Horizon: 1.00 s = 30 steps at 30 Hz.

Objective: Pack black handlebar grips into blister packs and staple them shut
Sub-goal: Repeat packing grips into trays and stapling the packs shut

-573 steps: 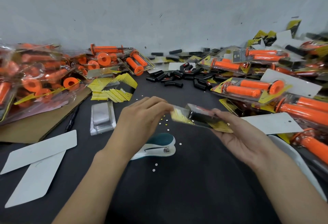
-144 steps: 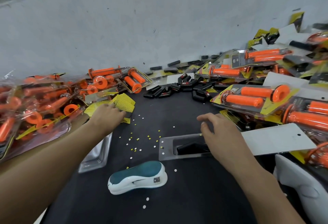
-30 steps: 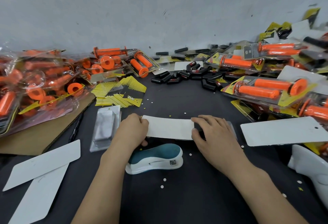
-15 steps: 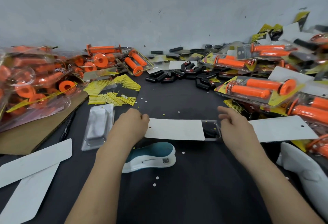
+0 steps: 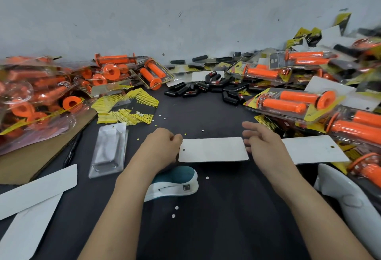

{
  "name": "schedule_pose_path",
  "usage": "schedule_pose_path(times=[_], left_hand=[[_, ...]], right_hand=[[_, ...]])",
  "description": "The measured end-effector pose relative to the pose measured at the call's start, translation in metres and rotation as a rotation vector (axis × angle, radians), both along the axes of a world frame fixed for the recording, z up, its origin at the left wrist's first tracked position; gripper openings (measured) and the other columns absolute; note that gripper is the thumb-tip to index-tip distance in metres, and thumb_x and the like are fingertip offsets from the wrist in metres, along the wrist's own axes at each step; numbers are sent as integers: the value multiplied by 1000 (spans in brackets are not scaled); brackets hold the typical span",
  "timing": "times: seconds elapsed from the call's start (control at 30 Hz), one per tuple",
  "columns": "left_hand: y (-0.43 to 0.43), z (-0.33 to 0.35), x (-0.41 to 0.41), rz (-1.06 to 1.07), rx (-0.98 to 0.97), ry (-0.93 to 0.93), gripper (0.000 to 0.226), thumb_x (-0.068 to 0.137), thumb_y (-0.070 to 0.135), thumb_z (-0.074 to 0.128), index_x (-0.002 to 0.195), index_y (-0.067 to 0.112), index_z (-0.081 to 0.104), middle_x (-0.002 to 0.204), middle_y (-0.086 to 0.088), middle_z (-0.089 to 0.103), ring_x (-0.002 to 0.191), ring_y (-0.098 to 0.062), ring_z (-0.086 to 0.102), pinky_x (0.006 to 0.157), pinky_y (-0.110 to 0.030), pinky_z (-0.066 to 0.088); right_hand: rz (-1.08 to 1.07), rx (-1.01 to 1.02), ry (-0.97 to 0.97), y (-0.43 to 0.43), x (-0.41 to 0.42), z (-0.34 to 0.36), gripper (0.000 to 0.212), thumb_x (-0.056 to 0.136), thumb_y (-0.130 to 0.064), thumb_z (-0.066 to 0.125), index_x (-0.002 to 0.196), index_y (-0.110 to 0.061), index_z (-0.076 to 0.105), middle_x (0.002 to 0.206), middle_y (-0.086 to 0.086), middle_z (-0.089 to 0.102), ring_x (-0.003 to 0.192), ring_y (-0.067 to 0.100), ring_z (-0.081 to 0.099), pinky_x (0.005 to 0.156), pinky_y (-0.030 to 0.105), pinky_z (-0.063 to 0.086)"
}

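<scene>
The left hand [image 5: 162, 148] pinches one end of the backing card [image 5: 213, 149] while the right hand [image 5: 261, 146], fingers loose, squares the other; reaching for the stapler [image 5: 175, 183] seems next.

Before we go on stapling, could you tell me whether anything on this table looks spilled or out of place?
Yes: tiny white and yellow paper dots lie scattered over the dark tabletop, around the stapler and the white card. They look like punch-outs spilled loose. The orange-grip packs at both sides lie in untidy heaps.
</scene>
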<state>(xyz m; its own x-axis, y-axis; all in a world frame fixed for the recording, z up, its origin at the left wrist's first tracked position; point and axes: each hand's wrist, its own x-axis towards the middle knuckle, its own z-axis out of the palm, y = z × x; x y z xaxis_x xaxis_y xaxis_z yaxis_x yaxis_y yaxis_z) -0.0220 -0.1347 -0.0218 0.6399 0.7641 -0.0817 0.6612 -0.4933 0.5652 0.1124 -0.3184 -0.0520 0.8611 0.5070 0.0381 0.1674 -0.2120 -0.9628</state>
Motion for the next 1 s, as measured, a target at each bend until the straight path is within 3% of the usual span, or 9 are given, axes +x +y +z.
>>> schedule_pose_path(times=[0.1, 0.2, 0.3, 0.43, 0.57, 0.63, 0.77, 0.87, 1.0], left_hand=[[0, -2, 0, 18, -39, -18, 43, 100, 31, 45, 90, -5, 67, 74, -18, 71, 56, -25, 55, 61, -36, 56], [0, -5, -3, 8, -118, -10, 35, 99, 27, 49, 81, 3, 68, 59, -7, 64, 44, -18, 50, 44, -17, 39], [-1, -8, -5, -7, -227, -60, 24, 97, 23, 53, 86, 11, 71, 59, -4, 61, 50, -19, 50, 48, -20, 39], [1, -2, -7, -46, -270, -241, 17, 99, 26, 57, 90, 14, 64, 49, 2, 56, 36, -11, 41, 37, -19, 33], [-4, 18, -14, -188, -50, -532, 12, 96, 32, 61, 86, 27, 58, 54, 6, 59, 46, -9, 50, 48, -21, 42], [-11, 29, -19, -254, 132, -632, 14, 95, 34, 63, 84, 33, 54, 65, 8, 62, 54, -7, 57, 53, -17, 45], [-24, 40, -29, -441, 474, -680, 10, 95, 27, 64, 88, 29, 57, 81, 9, 63, 78, -11, 61, 68, -21, 47], [-23, 34, -37, -606, 613, -668, 2, 92, 11, 64, 92, 13, 63, 96, 4, 62, 88, -15, 60, 73, -35, 49], [-20, 17, -49, -661, 580, -617, 6, 92, 20, 58, 91, 18, 64, 106, 12, 60, 89, -9, 62, 71, -34, 52]], right_hand=[[-4, 11, 19, 1, 0, 1, 43, 100, -10, 35, 108, -47, 56, 124, -7, 59, 120, 14, 54, 108, 43, 44], [10, 8, 29, 1, -3, 1, 46, 98, -7, 36, 109, -46, 57, 124, -6, 58, 120, 14, 54, 107, 43, 45], [13, 22, 43, 1, -4, 2, 48, 96, -4, 37, 112, -43, 58, 121, -8, 59, 119, 14, 55, 107, 42, 45], [29, 117, 72, 2, -5, 6, 39, 97, -7, 47, 106, -40, 64, 113, -12, 65, 111, 7, 60, 95, 28, 48], [-23, 463, 241, 3, -6, 20, 24, 99, -13, 54, 107, -28, 71, 107, -10, 74, 103, 6, 68, 89, 24, 55], [-31, 594, 387, -1, -5, 28, 21, 101, -22, 55, 117, -24, 68, 114, -4, 73, 111, 12, 66, 94, 28, 53], [110, 703, 730, -13, -7, 32, 55, 95, -49, 58, 135, -11, 51, 130, 17, 56, 116, 34, 65, 91, 44, 58], [154, 726, 865, -18, -12, 34, 47, 96, -31, 62, 126, 4, 53, 131, 16, 55, 113, 31, 66, 91, 44, 58], [227, 628, 899, -21, -20, 28, 15, 97, -8, 56, 92, 2, 66, 107, 18, 72, 97, 24, 73, 82, 34, 60]])
